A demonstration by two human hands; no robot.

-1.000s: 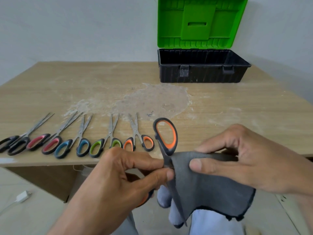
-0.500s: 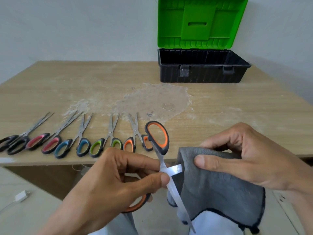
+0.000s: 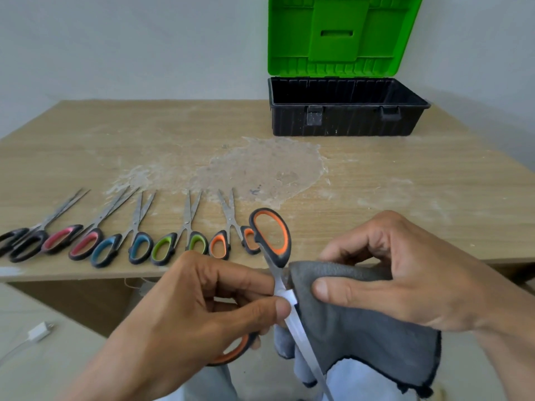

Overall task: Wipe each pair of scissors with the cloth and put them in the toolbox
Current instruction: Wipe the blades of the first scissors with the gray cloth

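My left hand (image 3: 202, 308) pinches large orange-and-black scissors (image 3: 272, 238) near the pivot, held spread open in front of the table edge; one handle points up, one blade runs down to the right. My right hand (image 3: 405, 276) grips a grey cloth (image 3: 362, 322) wrapped over the other blade, which is hidden. On the table's near left lie several small scissors in a row: black (image 3: 23, 244), pink (image 3: 72, 241), blue (image 3: 121, 248), green (image 3: 179, 246), orange (image 3: 228, 244). The black toolbox (image 3: 344, 123) stands open at the back right with its green lid (image 3: 341, 36) upright.
The wooden table (image 3: 405, 180) has a worn, scraped patch in its middle. A white plug and cable (image 3: 37, 332) lie on the floor at the lower left. A pale wall rises behind the table and toolbox.
The scissors have spread open and their upper handle moved left. The cloth slid along one blade, away from the pivot and then back toward it; the other blade now shows bare.
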